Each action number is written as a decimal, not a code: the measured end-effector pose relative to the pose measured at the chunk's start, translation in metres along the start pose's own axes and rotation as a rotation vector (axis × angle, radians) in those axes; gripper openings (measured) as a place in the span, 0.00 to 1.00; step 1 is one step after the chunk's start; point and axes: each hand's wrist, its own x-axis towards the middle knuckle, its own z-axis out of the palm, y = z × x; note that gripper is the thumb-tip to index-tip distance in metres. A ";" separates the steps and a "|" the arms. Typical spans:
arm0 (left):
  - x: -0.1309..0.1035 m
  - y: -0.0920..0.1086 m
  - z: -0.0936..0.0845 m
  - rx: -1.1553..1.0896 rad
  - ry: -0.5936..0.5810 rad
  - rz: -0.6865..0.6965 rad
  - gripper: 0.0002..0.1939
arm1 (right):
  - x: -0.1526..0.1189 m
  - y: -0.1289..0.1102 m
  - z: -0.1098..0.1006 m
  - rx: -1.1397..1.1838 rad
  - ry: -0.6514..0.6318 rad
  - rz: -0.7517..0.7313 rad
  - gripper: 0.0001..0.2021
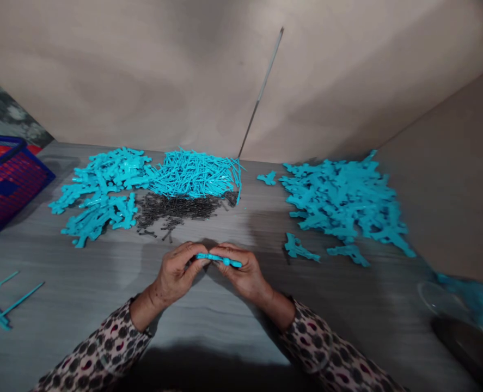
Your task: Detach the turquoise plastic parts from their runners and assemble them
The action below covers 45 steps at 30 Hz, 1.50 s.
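Observation:
A small turquoise plastic part (225,261) is held between my two hands, edge-on to the camera, above the grey table. My left hand (176,273) pinches its left end with thumb and fingers. Its middle and right side are gripped by my right hand (247,275). Just beyond the hands lies a heap of dark metal pieces (179,208). Behind that is a pile of thin turquoise sticks (198,174). Turquoise parts are piled at the left (102,188), and a larger pile of flat turquoise pieces (343,198) lies at the right.
A blue basket (14,188) with red contents stands at the far left. Loose turquoise pieces (3,318) lie at the front left of the grey table (220,337). A thin rod (260,98) rises against the back wall. A dark object (465,348) is at the right edge.

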 end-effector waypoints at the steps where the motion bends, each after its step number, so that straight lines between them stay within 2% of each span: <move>1: 0.000 0.001 0.000 -0.004 0.003 0.006 0.06 | 0.000 0.000 0.000 0.005 0.003 -0.001 0.14; 11: 0.000 0.002 0.002 -0.043 0.012 -0.086 0.05 | -0.003 0.005 0.004 0.084 0.023 0.037 0.16; 16: -0.008 -0.006 0.007 -0.160 0.047 -0.187 0.05 | -0.004 0.008 0.006 0.088 0.056 -0.019 0.13; 20: -0.014 -0.013 0.010 -0.237 0.066 -0.264 0.09 | -0.004 0.005 0.007 0.118 0.033 -0.001 0.12; 23: -0.015 -0.014 0.010 -0.224 0.061 -0.268 0.11 | -0.005 0.006 0.008 0.130 0.022 0.017 0.14; 31: -0.007 -0.004 0.007 -0.161 0.072 -0.205 0.04 | -0.007 0.012 0.010 0.111 0.065 0.017 0.10; 37: -0.008 -0.006 0.011 -0.208 0.079 -0.303 0.06 | -0.009 0.016 0.012 0.116 0.084 -0.009 0.11; 45: -0.010 -0.011 0.017 -0.343 0.088 -0.442 0.11 | -0.010 0.018 0.012 0.070 0.098 0.030 0.12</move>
